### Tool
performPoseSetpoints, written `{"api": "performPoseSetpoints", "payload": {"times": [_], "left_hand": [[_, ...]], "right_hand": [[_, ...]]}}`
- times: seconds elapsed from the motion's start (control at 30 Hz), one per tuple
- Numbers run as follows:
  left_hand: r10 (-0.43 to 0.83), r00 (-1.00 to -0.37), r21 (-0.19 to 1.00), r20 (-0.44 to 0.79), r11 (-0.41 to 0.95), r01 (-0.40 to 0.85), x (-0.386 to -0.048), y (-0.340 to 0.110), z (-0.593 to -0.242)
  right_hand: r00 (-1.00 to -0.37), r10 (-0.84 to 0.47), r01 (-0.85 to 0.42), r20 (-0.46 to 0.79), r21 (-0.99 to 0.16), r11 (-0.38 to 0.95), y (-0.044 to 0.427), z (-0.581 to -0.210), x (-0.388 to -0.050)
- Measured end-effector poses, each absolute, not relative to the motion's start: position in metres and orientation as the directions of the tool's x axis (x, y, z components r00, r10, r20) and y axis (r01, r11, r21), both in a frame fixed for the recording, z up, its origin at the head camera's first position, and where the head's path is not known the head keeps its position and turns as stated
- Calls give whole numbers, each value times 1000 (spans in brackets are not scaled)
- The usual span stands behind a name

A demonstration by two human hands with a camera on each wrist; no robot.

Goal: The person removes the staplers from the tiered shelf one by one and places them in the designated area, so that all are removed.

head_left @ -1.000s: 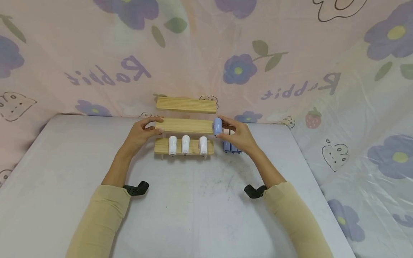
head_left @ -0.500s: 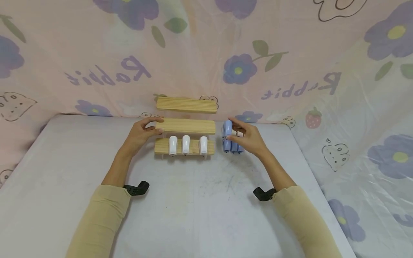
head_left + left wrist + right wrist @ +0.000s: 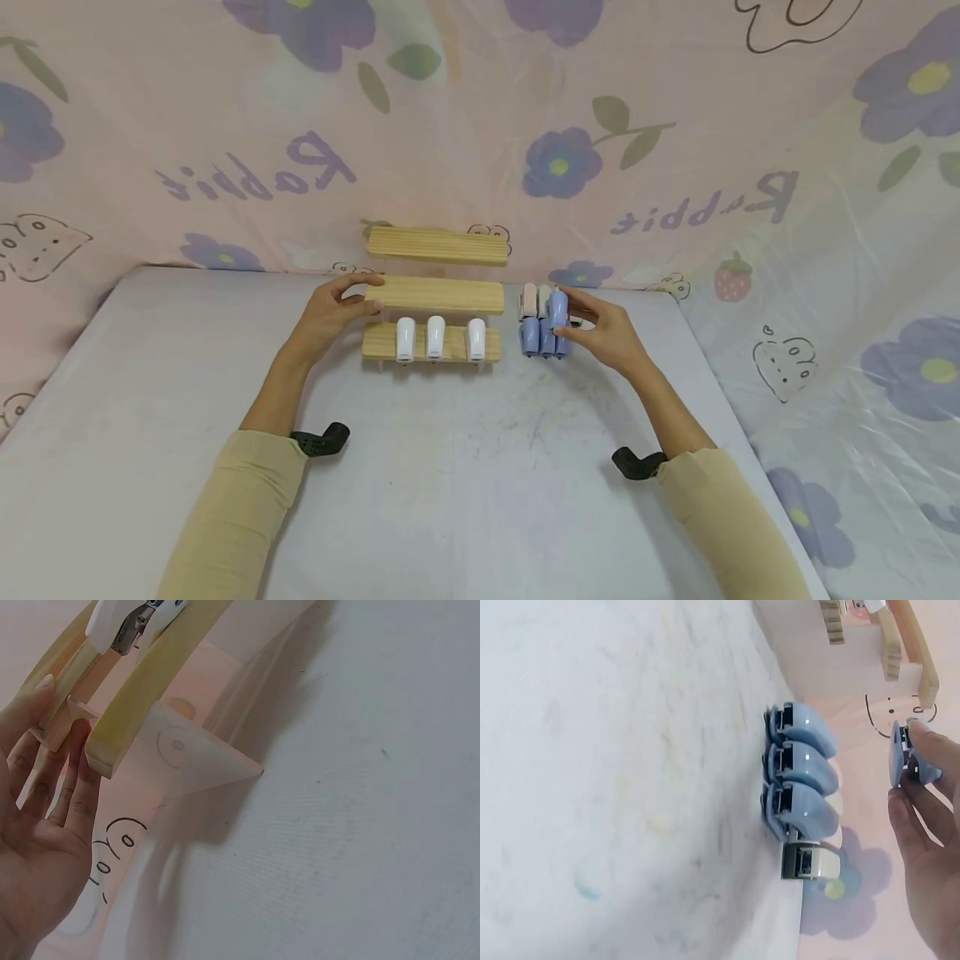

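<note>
A three-tier wooden rack stands at the back, its middle board (image 3: pixel 435 294) pinched at the left end between the thumb and fingers of my left hand (image 3: pixel 326 315). Three white stapler-like items, one being the white item (image 3: pixel 435 337), sit on the lowest board (image 3: pixel 371 342). My right hand (image 3: pixel 611 333) pinches a blue item (image 3: pixel 557 308) above a cluster right of the rack. In the right wrist view, the held blue item (image 3: pixel 897 754) is off the table, and several others stand below, including a blue one (image 3: pixel 802 760).
Behind the front blue row are a pink item (image 3: pixel 529 300) and a pale green one (image 3: pixel 543 302). The white table (image 3: pixel 457 467) meets a patterned cloth (image 3: pixel 450 150) at its back edge. A cream item (image 3: pixel 821 862) stands at the end of the blue row.
My right hand has carried the blue item from the middle board's right end rightward, over the cluster. My left hand keeps its grip on the board. The whole head view has shifted slightly.
</note>
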State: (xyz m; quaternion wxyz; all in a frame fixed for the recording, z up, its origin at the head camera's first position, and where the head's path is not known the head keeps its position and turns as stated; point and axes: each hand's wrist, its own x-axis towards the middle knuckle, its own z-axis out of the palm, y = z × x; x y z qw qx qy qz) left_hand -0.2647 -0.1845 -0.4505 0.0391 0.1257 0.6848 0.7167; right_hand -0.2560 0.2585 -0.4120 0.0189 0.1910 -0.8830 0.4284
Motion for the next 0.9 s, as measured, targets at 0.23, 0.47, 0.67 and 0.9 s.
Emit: {"api": "performPoseSetpoints", "payload": {"times": [0.23, 0.47, 0.67, 0.9], "left_hand": [[223, -967, 992, 124, -66, 112, -264, -184, -449], [219, -968, 991, 123, -78, 108, -264, -184, -451], [222, -966, 991, 130, -68, 118, -264, -184, -452], [224, -966, 991, 129, -62, 118, -264, -184, -451]], "right_hand": [[-931, -308, -346, 196, -739, 578, 273, -417, -254], [-932, -294, -350, 210, -727, 591, 285, -424, -253], [-946, -262, -315, 193, -743, 590, 295, -431, -250], [-957, -236, -281, 171, -755, 592, 296, -428, -244]]}}
